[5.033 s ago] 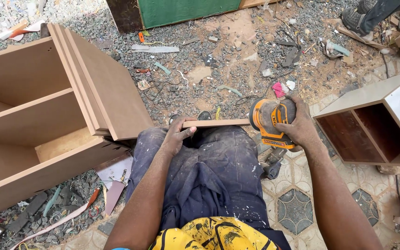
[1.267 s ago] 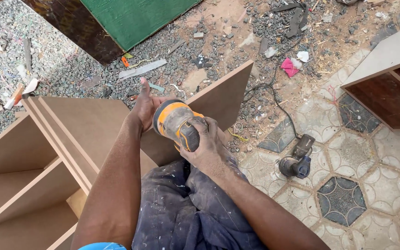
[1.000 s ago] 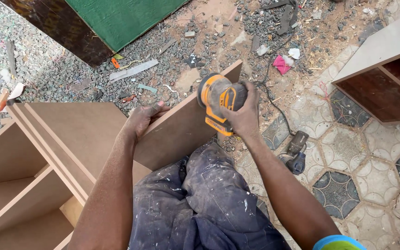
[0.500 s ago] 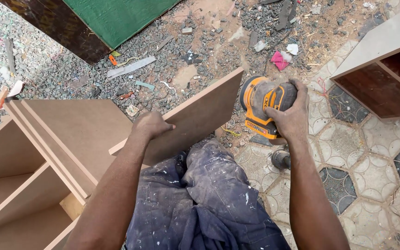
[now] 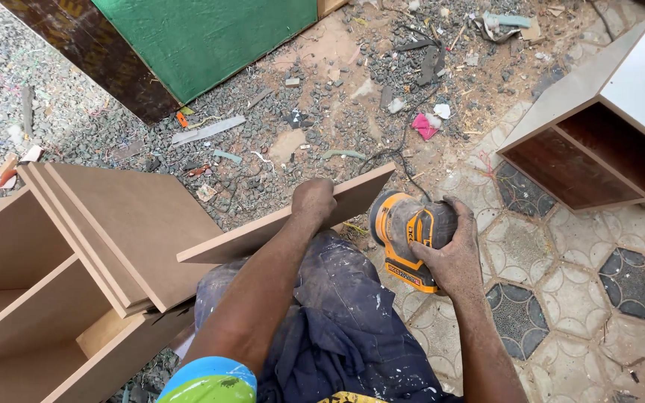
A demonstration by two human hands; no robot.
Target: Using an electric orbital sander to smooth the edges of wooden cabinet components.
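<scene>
Your left hand [image 5: 313, 201] clamps the brown board [image 5: 263, 227] edge; right hand [image 5: 453, 250] grips the orange sander [image 5: 404, 235] beside it.

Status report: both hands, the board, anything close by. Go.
Left hand grips board top edge, board across lap. Right hand holds orange sander off board's right end. Stacked panels close left.

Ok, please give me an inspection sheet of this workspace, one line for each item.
Surface: patterned tiles beside gravel ground.
Job's things: brown board resting across the lap; orange sander at its right end.
Clutter: wood scraps, pink scrap, debris on gravel.
Hands: left hand grips the board edge; right hand holds the sander.
Cables: black cord behind the sander.
Surroundings: open cabinet left, second cabinet right, green panel.
</scene>
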